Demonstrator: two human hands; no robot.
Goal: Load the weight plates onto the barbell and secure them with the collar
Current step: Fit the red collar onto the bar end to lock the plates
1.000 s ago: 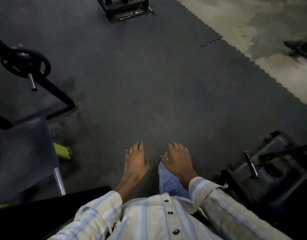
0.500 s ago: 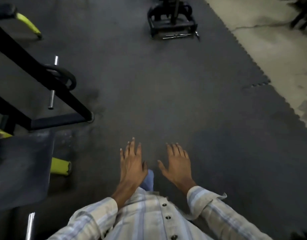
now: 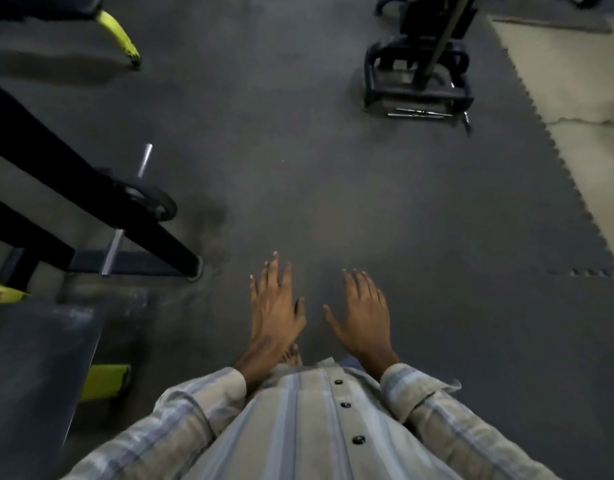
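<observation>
Plate (image 3: 149, 202) sits on a rack peg at left, up and left of both empty, flat-fingered hands, left hand (image 3: 274, 306) nearer than right hand (image 3: 362, 315); no barbell clearly identifiable.

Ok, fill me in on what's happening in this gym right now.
A person in a striped shirt stands on the dark rubber mat, looking down. The left hand and right hand are both held out in front, fingers straight, gripping nothing. To the left, one weight plate sits on a metal peg of a black rack. Other equipment stands farther ahead. No barbell or collar can be made out clearly, so loading does not look begun.
</observation>
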